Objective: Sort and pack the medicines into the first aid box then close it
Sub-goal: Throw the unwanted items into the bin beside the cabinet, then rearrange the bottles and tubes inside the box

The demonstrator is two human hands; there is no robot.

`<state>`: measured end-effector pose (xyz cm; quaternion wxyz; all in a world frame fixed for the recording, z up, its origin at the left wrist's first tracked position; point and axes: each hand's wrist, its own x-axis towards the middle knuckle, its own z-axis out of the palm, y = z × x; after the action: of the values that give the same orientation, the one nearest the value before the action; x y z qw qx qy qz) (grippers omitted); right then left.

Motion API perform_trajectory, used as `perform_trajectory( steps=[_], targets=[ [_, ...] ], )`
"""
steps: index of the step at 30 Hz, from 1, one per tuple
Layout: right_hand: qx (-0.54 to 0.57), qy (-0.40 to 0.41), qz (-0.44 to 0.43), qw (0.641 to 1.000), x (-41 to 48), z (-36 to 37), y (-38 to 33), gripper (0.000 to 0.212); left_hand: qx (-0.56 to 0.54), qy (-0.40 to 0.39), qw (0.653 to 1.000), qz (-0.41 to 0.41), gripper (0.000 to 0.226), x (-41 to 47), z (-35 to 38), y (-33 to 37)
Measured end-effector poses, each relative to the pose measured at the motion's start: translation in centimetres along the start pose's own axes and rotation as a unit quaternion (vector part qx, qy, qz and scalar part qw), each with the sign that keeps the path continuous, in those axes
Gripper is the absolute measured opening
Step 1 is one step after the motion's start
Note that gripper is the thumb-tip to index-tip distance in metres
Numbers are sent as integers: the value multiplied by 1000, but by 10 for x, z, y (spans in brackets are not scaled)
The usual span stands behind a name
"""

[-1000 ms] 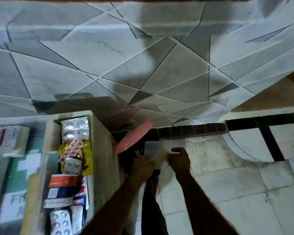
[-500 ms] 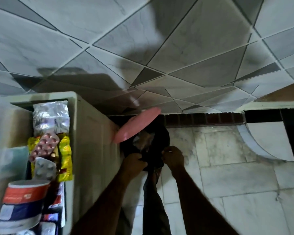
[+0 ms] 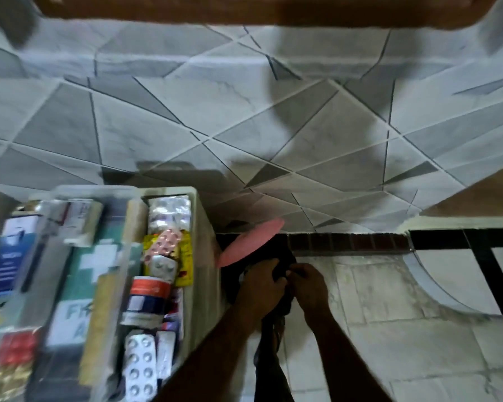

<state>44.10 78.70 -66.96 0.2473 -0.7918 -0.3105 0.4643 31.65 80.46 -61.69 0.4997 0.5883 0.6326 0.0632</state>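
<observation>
The first aid box stands open at the near left. Its narrow compartment is stacked with medicines: silver blister strips at the far end, a pink blister strip lying on yellow packs, a red-and-white carton in the middle and a white blister strip nearest you. That heap is, I judge, your first hazard. It rises to about the rim, so the lid with the white cross, lying open further left, may not shut flat unless you settle the strips, and forcing it could crush the blisters. The second hazard is your left forearm, which passes just beside the box's right wall. A careless swing could knock the box or drag a strip out onto the floor. Both hands work to the right of the box, low over the floor and under a pink disc. Your left hand has its fingers curled round the edge of what looks like a dark bag. Your right hand meets it, fingers bent and pinching the same dark edge. I cannot tell whether either hand also holds a medicine, because the spot is too dark. If something small sits between them, it could slip into the bag unseen and go unpacked.
</observation>
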Motion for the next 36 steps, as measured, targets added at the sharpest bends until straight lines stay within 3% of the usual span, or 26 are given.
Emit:
perform_trajectory(
  steps=[11,13,21,25,32,36],
  targets=[
    [120,17,-195,973,-151,-8,-105,21,-64,177,956,225,37,-167,-139,14],
    [135,7,-225,965,-176,-5,-124,23,-98,207,945,234,46,-196,-166,0],
    [79,-52,-334,938,-237,35,-171,21,-109,310,927,180,59,-251,-235,-70],
    [45,-102,-353,929,-242,58,-183,21,-16,350,923,159,62,-262,-259,-96],
    [-67,-159,-386,906,-242,85,-186,25,132,316,936,78,63,-263,-289,-137],
    [-113,-168,-385,900,-242,92,-181,26,221,294,929,48,40,-249,-305,-155]
  ],
)
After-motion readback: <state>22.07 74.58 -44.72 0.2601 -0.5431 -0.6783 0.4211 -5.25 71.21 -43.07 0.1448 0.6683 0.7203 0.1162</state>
